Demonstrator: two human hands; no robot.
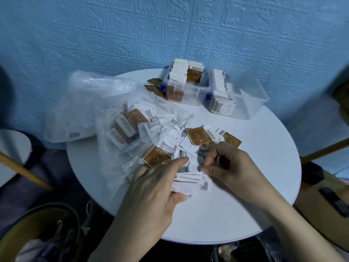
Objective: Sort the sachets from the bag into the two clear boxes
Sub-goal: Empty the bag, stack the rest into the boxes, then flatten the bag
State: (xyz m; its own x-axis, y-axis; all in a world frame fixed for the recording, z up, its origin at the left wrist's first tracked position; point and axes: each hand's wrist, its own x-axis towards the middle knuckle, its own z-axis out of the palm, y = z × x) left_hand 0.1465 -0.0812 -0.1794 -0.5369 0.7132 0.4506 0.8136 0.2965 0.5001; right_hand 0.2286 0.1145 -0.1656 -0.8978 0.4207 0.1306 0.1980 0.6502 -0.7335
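White sachets (pixel 186 183) held fanned in left hand (pixel 151 188), thumb under, fingers curled over stack. Right hand (pixel 232 167) beside it, fingertips (pixel 204 169) pinched at stack's upper edge. Loose pile (pixel 188 144) of brown and white sachets spread just beyond on table (pixel 255 195), spilling from bag (pixel 105 114) at left. Left box (pixel 186 86) at far edge packed with brown sachets; right box (pixel 236 95) holds white ones. Both forearms reached in from below, hands angled toward each other.

Round white table (pixel 236 205) — bears plastic bag (pixel 90 103), loose sachets (pixel 200 138), two clear boxes (pixel 186 91).
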